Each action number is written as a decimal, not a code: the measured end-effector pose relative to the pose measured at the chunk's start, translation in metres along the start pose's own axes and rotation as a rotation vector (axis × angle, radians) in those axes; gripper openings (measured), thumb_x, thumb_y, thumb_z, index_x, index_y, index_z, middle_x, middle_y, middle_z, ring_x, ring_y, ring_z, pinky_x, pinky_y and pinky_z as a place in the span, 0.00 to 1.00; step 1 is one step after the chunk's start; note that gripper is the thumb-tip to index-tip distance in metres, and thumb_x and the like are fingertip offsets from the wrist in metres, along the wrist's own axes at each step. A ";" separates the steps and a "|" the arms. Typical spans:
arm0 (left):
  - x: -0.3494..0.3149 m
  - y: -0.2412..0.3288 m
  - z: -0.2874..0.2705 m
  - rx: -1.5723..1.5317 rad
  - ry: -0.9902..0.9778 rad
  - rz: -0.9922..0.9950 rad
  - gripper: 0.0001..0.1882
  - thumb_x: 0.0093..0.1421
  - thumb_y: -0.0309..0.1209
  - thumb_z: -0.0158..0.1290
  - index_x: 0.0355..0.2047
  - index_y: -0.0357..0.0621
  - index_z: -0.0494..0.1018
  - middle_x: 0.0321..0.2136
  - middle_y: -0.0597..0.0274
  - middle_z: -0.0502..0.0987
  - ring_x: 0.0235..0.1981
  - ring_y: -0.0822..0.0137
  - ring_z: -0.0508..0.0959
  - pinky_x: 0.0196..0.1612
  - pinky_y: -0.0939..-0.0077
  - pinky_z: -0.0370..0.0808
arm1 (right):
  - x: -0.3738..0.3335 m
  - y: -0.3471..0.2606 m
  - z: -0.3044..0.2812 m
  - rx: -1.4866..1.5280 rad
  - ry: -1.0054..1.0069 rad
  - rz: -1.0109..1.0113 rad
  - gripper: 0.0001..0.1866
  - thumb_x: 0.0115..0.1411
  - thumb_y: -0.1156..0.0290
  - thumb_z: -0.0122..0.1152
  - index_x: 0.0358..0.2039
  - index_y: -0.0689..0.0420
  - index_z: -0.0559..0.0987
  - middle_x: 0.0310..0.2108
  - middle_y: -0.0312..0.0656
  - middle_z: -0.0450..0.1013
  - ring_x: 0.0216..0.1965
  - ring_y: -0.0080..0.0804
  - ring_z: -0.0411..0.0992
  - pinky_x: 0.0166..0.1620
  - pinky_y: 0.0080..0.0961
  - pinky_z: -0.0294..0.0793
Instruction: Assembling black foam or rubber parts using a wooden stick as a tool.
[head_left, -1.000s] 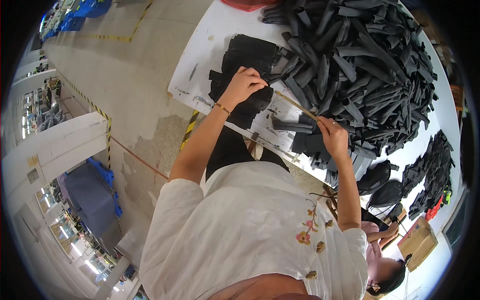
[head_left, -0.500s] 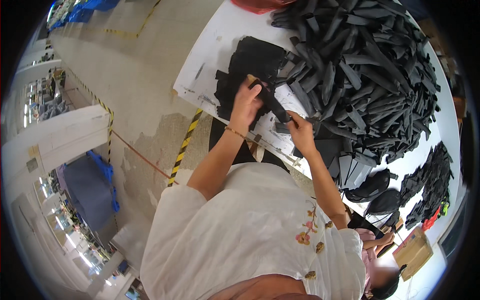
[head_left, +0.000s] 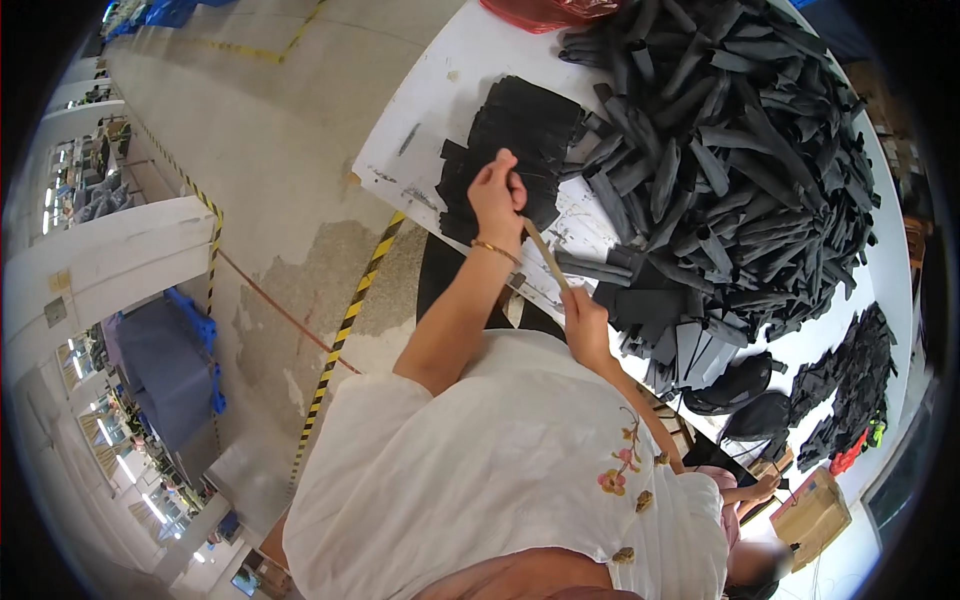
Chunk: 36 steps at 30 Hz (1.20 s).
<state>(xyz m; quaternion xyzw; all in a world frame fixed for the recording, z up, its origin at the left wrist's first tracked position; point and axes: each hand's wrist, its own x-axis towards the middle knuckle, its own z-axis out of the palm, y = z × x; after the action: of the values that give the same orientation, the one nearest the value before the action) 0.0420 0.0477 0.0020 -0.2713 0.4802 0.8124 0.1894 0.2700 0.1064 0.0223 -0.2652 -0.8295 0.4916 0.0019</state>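
My right hand [head_left: 587,318] is closed round the lower end of a narrow, flat, light-brown stick [head_left: 546,256], which slants up toward my left wrist. Over a stack of flattened black fabric pieces [head_left: 520,115] at the table's near left, my left hand [head_left: 498,196] has its fingers curled together. Whether a black piece is pinched in them cannot be made out against the dark stack. Just right of the stick, loose black fabric tubes [head_left: 595,268] lie by the table edge.
A large heap of black fabric tubes [head_left: 740,170] covers much of the white table [head_left: 410,130]. Black pouches [head_left: 735,385] and another black pile [head_left: 855,370] lie farther right. A red plastic bag [head_left: 550,12] sits at the far edge. Another person [head_left: 740,490] works at lower right.
The black tube that covered the stick between my hands is off it, and the stick shows bare. My right hand has drawn back toward my body with it; my left stays over the stack.
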 end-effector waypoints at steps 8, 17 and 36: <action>-0.007 -0.018 0.004 -0.262 0.036 -0.187 0.14 0.63 0.42 0.52 0.25 0.48 0.68 0.13 0.74 0.60 0.11 0.78 0.57 0.16 0.82 0.56 | -0.025 0.008 -0.039 -0.046 0.073 0.040 0.11 0.56 0.68 0.66 0.31 0.59 0.74 0.15 0.45 0.71 0.14 0.37 0.69 0.20 0.28 0.68; 0.022 0.023 0.006 -0.265 0.022 -0.419 0.16 0.63 0.43 0.53 0.24 0.50 0.67 0.14 0.73 0.61 0.10 0.78 0.56 0.14 0.83 0.51 | -0.016 0.007 -0.062 0.250 -0.189 0.089 0.09 0.60 0.69 0.62 0.33 0.61 0.77 0.14 0.38 0.66 0.15 0.20 0.61 0.21 0.21 0.61; -0.026 -0.009 0.015 0.222 -0.385 -0.201 0.15 0.64 0.42 0.50 0.31 0.41 0.71 0.19 0.67 0.69 0.18 0.74 0.70 0.22 0.80 0.68 | 0.088 -0.036 -0.030 0.520 0.303 -0.086 0.06 0.59 0.73 0.62 0.33 0.63 0.77 0.25 0.33 0.64 0.26 0.17 0.60 0.29 0.16 0.60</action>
<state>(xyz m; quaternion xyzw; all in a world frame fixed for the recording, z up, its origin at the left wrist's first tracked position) 0.0635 0.0637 0.0175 -0.1356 0.4921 0.7684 0.3860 0.1866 0.1565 0.0441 -0.2908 -0.6767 0.6417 0.2141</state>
